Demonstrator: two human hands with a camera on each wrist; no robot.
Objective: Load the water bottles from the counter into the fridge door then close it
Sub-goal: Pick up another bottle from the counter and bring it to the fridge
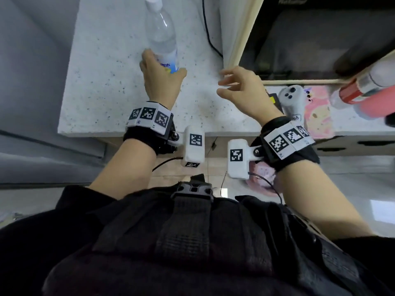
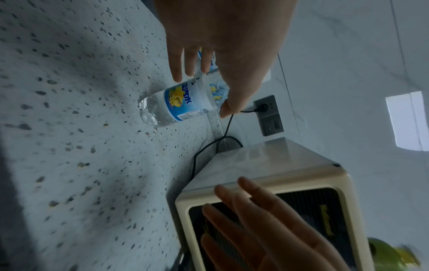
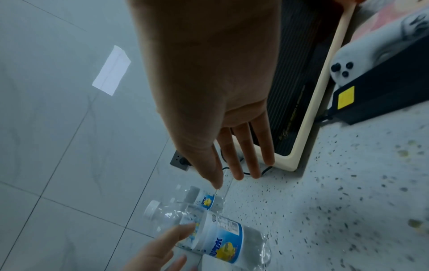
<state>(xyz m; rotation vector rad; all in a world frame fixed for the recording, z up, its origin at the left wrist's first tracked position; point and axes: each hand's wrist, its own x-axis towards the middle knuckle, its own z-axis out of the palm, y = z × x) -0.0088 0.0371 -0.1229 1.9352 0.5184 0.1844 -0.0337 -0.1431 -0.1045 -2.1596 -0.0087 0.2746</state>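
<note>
A clear water bottle (image 1: 161,33) with a white cap and a blue-and-yellow label (image 2: 178,103) stands on the speckled counter (image 1: 102,86) near the back wall. My left hand (image 1: 164,64) reaches around its lower part, with fingers (image 2: 176,73) on one side and thumb on the other, all fairly straight. The thumb touches the label in the right wrist view. My right hand (image 1: 222,83) hovers open and empty over the counter by the oven's corner. A fainter bottle shape (image 3: 206,199) shows at the wall; I cannot tell whether it is a reflection.
A cream-framed oven (image 1: 320,39) stands at the back right, its black cable (image 1: 208,35) running to a wall socket (image 2: 267,108). A white controller (image 1: 291,101), a black box (image 3: 383,88) and a red-and-pink flask (image 1: 363,95) lie to the right. A grey panel (image 1: 32,82) borders the counter's left.
</note>
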